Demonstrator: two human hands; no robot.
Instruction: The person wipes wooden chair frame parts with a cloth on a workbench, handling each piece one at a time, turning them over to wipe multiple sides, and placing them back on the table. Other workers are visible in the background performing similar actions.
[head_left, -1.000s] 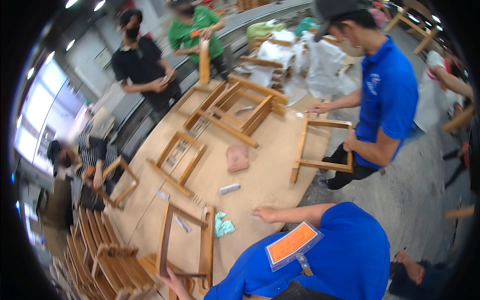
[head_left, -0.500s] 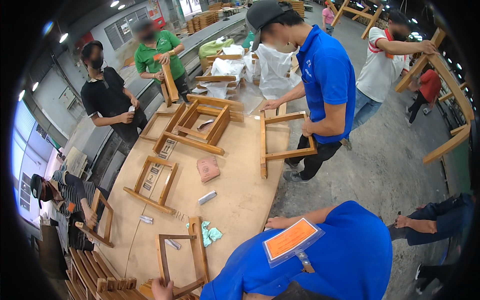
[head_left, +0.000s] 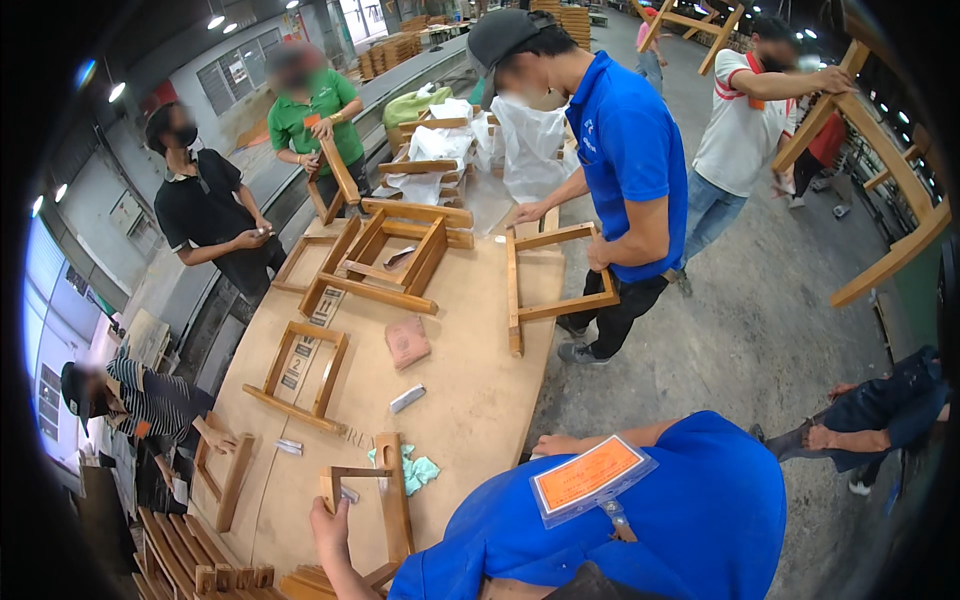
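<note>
Wooden frame (head_left: 375, 495): small, light-brown, lay at the near end of the long workbench (head_left: 480, 340), just in front of my chest. My left hand (head_left: 330, 530) gripped its left rail, fingers curled around the wood. My right hand (head_left: 555, 445) rested at the bench's right edge, apart from the frame; whether its fingers were loose or clenched I could not tell, since my blue sleeve (head_left: 650, 500) covered much of it

Crumpled teal cloth (head_left: 412, 468): just beside the frame's right rail
Pink sanding block (head_left: 407, 342): mid-bench, well apart from my hands
Small grey block (head_left: 406, 399): between the pink block and the cloth
Further wooden frames: one left of centre (head_left: 297, 375), several stacked at the far end (head_left: 385, 262)
Person in a blue shirt (head_left: 625, 160): stood at the bench's right side, holding a larger frame (head_left: 555, 275) on edge
</note>
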